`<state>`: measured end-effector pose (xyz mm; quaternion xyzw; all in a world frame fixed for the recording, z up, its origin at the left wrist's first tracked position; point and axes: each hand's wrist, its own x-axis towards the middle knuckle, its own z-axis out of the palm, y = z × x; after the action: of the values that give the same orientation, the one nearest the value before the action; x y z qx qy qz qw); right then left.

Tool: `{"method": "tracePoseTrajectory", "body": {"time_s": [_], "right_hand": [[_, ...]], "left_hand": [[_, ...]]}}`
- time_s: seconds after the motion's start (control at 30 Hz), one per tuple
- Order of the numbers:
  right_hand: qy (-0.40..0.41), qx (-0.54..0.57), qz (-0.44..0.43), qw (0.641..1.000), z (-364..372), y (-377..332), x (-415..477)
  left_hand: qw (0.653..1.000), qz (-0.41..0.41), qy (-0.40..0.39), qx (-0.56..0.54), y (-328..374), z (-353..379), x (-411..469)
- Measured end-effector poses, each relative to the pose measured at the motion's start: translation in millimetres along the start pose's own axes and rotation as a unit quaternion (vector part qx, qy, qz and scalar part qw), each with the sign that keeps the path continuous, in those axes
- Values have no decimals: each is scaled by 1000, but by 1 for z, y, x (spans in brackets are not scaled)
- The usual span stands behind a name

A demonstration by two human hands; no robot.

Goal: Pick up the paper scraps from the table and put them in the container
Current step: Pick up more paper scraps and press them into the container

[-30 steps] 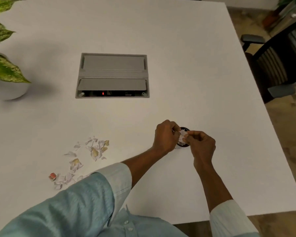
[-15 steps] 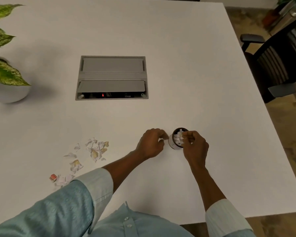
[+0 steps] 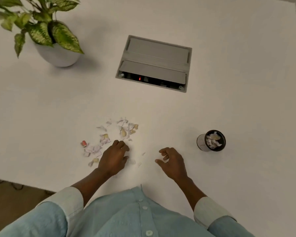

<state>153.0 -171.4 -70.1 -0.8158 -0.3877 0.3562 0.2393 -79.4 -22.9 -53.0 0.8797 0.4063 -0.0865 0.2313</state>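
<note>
The left hand (image 3: 114,159) curls fingertips-down at the paper scraps (image 3: 125,130) on the worktop (image 3: 58,103) — whether pinching one, unclear; the right hand (image 3: 173,162) hangs loosely curled, empty, near the container (image 3: 202,142).

I've got a leafy potted plant (image 3: 41,31) far left, and a grey flip-lid cable box (image 3: 154,55) mid-frame with a red light (image 3: 140,78) glowing inside.

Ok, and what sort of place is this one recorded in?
Most likely an office meeting room. The large white table has a recessed grey power and cable box set into its top, with a red indicator lit inside, and a potted plant stands on it as decoration.
</note>
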Motion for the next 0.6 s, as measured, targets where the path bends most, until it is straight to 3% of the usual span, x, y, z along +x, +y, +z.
{"method": "tracePoseTrajectory", "body": {"time_s": [0.17, 0.43, 0.6], "right_hand": [[-97, -70, -28, 992, 23, -15, 9], [-162, -109, -81, 977, 56, -47, 23], [-192, -147, -111, 964, 78, -62, 24]], "left_hand": [[999, 2, -10, 36, -21, 15, -24], [995, -9, -80, 56, -44, 39, -49], [998, 1, -56, -17, -48, 43, -53]]}}
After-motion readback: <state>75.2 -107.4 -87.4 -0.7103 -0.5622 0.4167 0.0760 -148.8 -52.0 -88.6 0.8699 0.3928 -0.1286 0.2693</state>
